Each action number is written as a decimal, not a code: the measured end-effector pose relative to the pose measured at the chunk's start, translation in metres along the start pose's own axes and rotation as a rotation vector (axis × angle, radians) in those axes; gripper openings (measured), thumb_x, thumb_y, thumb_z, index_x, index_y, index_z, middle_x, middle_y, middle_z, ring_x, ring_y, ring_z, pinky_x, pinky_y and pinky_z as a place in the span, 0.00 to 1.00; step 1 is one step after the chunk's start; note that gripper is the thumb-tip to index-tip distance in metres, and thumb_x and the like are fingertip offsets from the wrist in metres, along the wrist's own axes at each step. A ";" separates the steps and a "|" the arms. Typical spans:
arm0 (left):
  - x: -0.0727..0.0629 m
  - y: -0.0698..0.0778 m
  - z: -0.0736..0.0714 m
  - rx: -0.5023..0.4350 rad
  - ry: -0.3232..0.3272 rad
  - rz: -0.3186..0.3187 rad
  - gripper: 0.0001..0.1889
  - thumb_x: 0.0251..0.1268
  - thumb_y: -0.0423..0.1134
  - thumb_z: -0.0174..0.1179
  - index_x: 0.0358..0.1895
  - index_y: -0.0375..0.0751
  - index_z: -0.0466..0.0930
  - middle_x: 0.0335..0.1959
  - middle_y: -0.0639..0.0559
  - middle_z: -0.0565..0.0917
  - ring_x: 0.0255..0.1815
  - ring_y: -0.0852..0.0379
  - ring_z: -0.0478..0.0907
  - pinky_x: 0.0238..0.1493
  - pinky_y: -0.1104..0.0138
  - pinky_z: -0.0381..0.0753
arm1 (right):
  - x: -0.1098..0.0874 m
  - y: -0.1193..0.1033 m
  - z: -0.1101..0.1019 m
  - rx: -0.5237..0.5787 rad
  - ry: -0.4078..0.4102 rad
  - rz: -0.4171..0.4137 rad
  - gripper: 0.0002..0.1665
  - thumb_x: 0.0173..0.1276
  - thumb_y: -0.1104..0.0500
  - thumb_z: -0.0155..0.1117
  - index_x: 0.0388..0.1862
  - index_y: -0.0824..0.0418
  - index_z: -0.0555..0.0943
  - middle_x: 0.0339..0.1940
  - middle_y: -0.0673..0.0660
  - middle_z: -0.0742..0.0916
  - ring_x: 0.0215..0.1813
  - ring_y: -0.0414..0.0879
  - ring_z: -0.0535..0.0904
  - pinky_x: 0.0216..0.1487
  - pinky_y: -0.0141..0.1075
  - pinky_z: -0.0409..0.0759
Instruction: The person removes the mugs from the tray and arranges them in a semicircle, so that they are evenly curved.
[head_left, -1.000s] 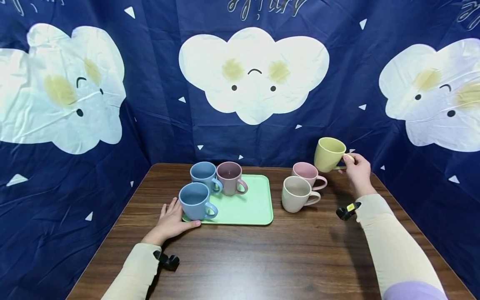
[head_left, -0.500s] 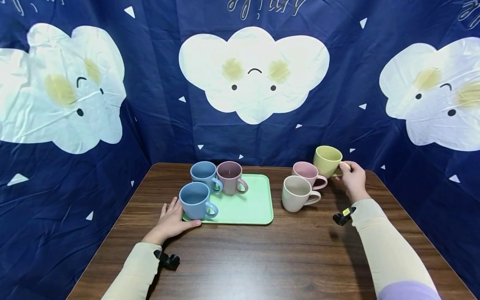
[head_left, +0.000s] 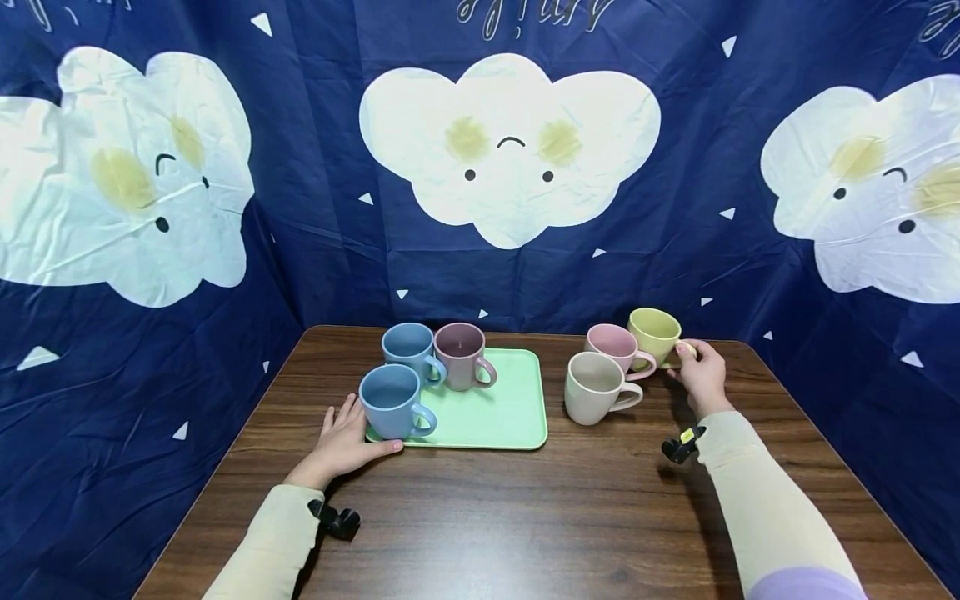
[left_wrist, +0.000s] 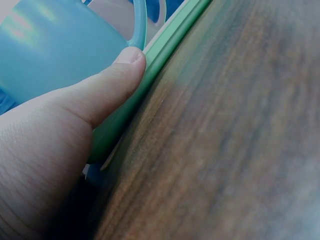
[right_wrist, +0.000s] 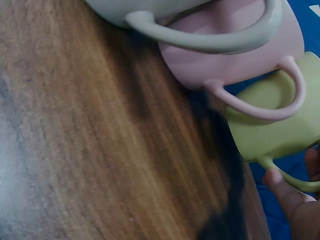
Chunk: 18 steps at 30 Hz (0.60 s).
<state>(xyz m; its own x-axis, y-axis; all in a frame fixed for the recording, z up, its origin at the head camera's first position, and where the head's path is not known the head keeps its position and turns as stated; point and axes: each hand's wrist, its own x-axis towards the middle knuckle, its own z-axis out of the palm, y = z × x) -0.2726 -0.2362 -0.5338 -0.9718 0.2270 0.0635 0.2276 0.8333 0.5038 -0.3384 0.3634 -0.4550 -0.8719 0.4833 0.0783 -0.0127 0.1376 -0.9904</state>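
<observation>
My right hand [head_left: 703,377] grips the handle of a yellow mug [head_left: 657,332] at the back right of the table. In the right wrist view the thumb presses near the lower end of the yellow mug's handle [right_wrist: 295,182]. A pink mug [head_left: 611,340] stands just in front of it, and a cream mug [head_left: 588,392] is nearer still. At the left, my left hand [head_left: 341,442] rests with fingers spread at the front left corner of a green tray [head_left: 502,417]. Its thumb [left_wrist: 117,82] lies along the tray's rim, beside a blue mug [head_left: 388,404].
A second blue mug [head_left: 407,343] and a mauve mug [head_left: 459,350] stand on the tray's back part. The wooden table [head_left: 480,517] ends at a blue cloth backdrop [head_left: 525,283] with white clouds.
The right hand has lowered the yellow mug and brought it slightly left, behind the pink mug. The left hand and the tray have stayed where they were.
</observation>
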 end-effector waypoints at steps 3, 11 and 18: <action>0.000 0.000 0.000 -0.001 0.002 0.000 0.64 0.53 0.73 0.64 0.82 0.36 0.43 0.81 0.33 0.49 0.81 0.29 0.39 0.72 0.31 0.29 | 0.000 0.006 0.001 0.007 -0.005 0.021 0.18 0.80 0.63 0.54 0.60 0.73 0.73 0.41 0.50 0.77 0.30 0.33 0.79 0.31 0.29 0.85; -0.002 0.004 -0.002 -0.004 0.007 0.010 0.64 0.54 0.73 0.64 0.82 0.35 0.43 0.81 0.32 0.49 0.81 0.29 0.39 0.71 0.30 0.30 | 0.000 0.013 0.001 -0.008 -0.010 0.047 0.18 0.80 0.61 0.54 0.61 0.72 0.73 0.43 0.52 0.75 0.32 0.36 0.80 0.33 0.30 0.85; -0.003 0.010 -0.005 0.011 0.017 0.013 0.63 0.54 0.72 0.65 0.81 0.33 0.46 0.80 0.31 0.51 0.80 0.27 0.41 0.71 0.30 0.32 | -0.001 0.017 0.000 -0.020 -0.015 0.059 0.17 0.81 0.59 0.53 0.60 0.69 0.73 0.47 0.52 0.76 0.40 0.40 0.80 0.36 0.30 0.86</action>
<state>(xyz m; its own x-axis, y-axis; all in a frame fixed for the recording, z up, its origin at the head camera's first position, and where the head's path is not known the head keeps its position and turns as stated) -0.2676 -0.2314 -0.5251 -0.9697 0.2290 0.0845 0.2404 0.8357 0.4937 -0.3381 0.3652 -0.4715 -0.8782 0.4780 0.0175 0.0490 0.1262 -0.9908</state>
